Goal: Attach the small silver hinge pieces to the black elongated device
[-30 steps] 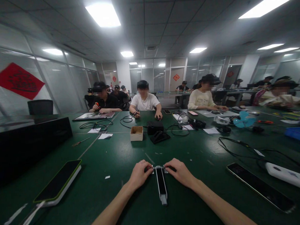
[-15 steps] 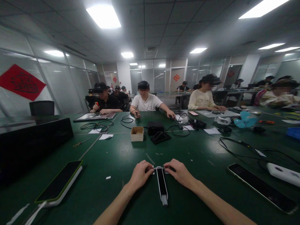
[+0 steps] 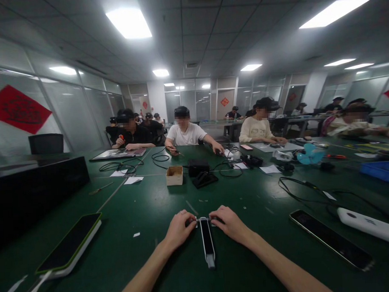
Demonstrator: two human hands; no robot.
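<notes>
A slim black device with a white edge and a pale grey tip [image 3: 207, 241] lies on the green table in front of me, pointing towards me. Small light pieces stick out on both sides of its far end. My left hand [image 3: 180, 227] is closed, thumb and fingers pinching the piece on the left. On the right, my right hand [image 3: 228, 223] pinches the matching piece in the same way. The fingers partly cover both pieces, so their exact shape is hidden.
Phones [image 3: 331, 239] lie right and left [image 3: 70, 243], with a white power bank [image 3: 369, 225] and black cables [image 3: 298, 187] at right. Ahead stand a small cardboard box [image 3: 174, 176] and a black box [image 3: 198, 167]. A dark monitor [image 3: 39, 194] is at left. Co-workers sit opposite.
The view has turned slightly to the right, so everything sits a little further left. Both hands keep their pinch at the device's far end, and the device stays in place.
</notes>
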